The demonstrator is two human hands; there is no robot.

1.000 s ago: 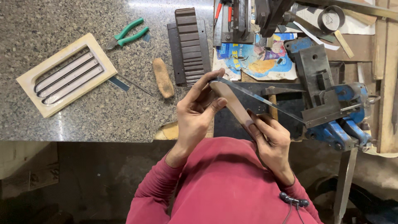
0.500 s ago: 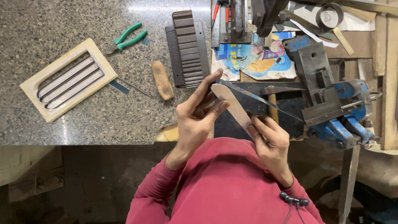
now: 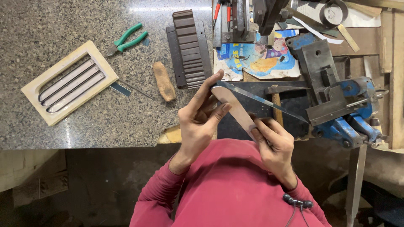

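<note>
blade lower; both hands' grip

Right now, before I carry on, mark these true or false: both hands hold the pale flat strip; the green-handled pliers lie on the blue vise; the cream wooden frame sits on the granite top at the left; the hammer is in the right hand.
1. Both hands hold the pale flat strip. True: the left hand pinches its upper end and the right hand its lower end.
2. The green-handled pliers lie on the blue vise. False: they lie on the speckled granite top.
3. The cream wooden frame sits on the granite at the left. True.
4. The hammer is in the right hand. False: it lies on the bench.
</note>
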